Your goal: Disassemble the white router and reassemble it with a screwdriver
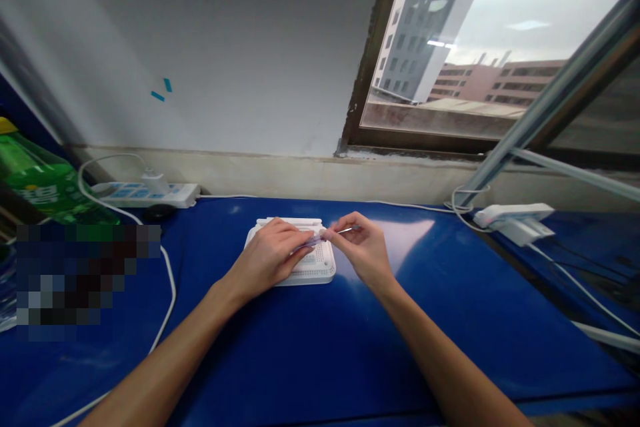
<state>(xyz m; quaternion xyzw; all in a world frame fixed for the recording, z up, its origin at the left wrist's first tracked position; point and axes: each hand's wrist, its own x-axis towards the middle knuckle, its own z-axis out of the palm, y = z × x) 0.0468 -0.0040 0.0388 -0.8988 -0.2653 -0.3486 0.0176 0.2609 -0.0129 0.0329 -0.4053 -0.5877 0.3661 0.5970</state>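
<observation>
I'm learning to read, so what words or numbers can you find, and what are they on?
Nothing I can read for sure.
Bottle: pale label marks, too blurred.
Left power strip: any print is too small.
White box: any print is too small.

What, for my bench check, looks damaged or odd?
The brown window frame looks ragged along its left edge, with pale chips near the lower corner. Two blue strips sit askew on the wall. No damage shows on the white device, though the left hand partly covers it.
</observation>
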